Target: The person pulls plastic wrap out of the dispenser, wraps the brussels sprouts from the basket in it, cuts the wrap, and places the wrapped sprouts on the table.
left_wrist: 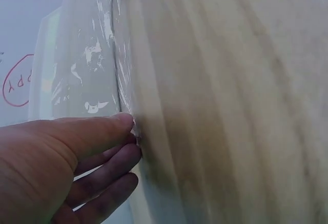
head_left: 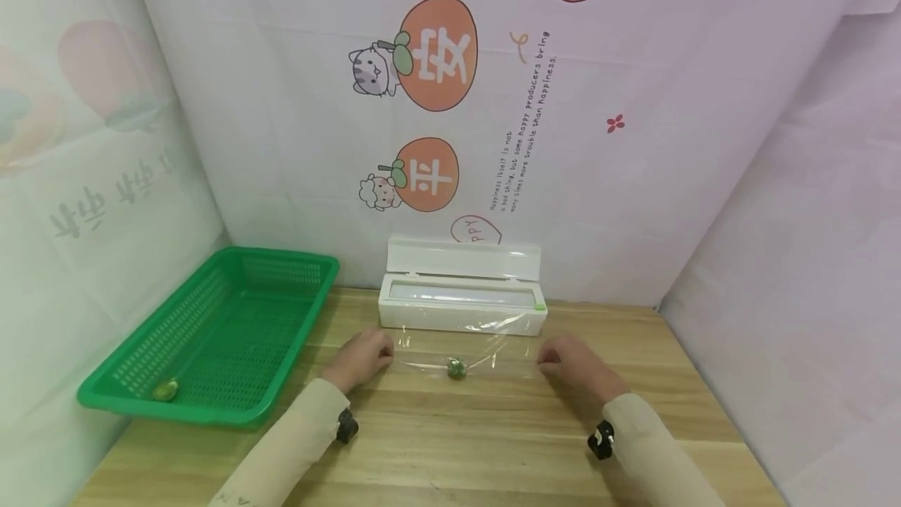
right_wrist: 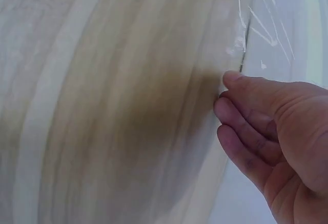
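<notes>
A sheet of clear plastic wrap (head_left: pixel 493 346) stretches from the front of a white wrap dispenser (head_left: pixel 461 318), whose lid is raised. My left hand (head_left: pixel 361 357) pinches the wrap's left corner between thumb and fingers, as the left wrist view shows at the film's edge (left_wrist: pixel 92 75). At the opposite corner my right hand (head_left: pixel 572 362) pinches the film in the same way. Between the hands, by the near edge of the wrap, sits a small round green item (head_left: pixel 456 368); its kind is hard to tell, and whether film covers it is unclear.
To the left stands a green plastic basket (head_left: pixel 281 366) with a small yellow-green round item (head_left: pixel 165 390) in its near left corner. Printed white cloth (head_left: pixel 296 100) hangs behind and on both sides of the wooden table (head_left: pixel 450 444).
</notes>
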The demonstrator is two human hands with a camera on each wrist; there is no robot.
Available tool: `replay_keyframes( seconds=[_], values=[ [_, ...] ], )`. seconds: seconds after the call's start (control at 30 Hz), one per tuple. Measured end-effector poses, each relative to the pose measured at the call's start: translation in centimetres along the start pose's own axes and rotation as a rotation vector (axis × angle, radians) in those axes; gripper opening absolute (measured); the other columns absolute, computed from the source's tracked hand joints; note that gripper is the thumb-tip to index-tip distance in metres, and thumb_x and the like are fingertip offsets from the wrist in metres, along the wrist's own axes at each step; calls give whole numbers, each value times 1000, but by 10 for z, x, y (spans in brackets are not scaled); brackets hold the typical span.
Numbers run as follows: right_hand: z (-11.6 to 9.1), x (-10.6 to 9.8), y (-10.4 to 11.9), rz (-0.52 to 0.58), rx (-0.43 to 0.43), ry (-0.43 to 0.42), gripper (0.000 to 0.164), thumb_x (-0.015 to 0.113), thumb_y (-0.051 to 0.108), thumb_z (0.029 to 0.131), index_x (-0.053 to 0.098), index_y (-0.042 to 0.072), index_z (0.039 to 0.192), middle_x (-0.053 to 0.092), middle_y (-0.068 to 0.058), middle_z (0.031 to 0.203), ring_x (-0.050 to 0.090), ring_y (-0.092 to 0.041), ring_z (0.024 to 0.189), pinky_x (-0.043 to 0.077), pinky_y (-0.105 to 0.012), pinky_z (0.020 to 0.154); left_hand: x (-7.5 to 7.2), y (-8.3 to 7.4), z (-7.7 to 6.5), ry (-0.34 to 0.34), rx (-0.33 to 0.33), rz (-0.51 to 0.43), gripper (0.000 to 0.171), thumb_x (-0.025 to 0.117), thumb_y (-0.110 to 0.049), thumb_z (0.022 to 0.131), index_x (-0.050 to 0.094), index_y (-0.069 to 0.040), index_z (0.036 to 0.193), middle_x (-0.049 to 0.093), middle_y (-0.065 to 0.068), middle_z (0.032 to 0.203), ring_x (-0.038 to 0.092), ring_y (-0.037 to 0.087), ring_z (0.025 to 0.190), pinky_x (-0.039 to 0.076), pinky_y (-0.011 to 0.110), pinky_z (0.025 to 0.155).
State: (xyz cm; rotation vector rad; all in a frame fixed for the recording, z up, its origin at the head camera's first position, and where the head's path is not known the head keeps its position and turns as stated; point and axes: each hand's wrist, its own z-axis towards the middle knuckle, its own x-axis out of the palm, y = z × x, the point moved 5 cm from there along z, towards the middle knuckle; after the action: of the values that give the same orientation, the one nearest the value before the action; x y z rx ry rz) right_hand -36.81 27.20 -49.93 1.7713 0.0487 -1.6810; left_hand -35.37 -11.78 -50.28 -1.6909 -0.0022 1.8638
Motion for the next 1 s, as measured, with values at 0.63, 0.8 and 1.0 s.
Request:
replay_keyframes(
  seconds=[0.63,0.8,1.0],
  values=[
    [25,16,103,-146,-324,58,19,76,4,94,76,2,113,80,-11,108,76,-21,96,65,-34,86,7,-70,2,69,245,-6,13,79,-10,91,78,-5,103,77,5,99,69,15,87,62,30,81],
    [36,29,124,-162,-390,41,22,79,7,92,77,2,113,80,-10,109,77,-22,96,64,-32,86,22,-87,8,18,305,38,15,81,-9,89,78,-8,103,76,3,100,69,12,87,61,26,80],
    [44,42,130,-141,-419,26,22,83,10,90,77,5,111,80,-9,107,76,-23,97,64,-31,88,31,-97,16,-15,302,54,21,84,-9,88,78,-8,108,76,6,103,70,16,91,62,30,85]
  ],
)
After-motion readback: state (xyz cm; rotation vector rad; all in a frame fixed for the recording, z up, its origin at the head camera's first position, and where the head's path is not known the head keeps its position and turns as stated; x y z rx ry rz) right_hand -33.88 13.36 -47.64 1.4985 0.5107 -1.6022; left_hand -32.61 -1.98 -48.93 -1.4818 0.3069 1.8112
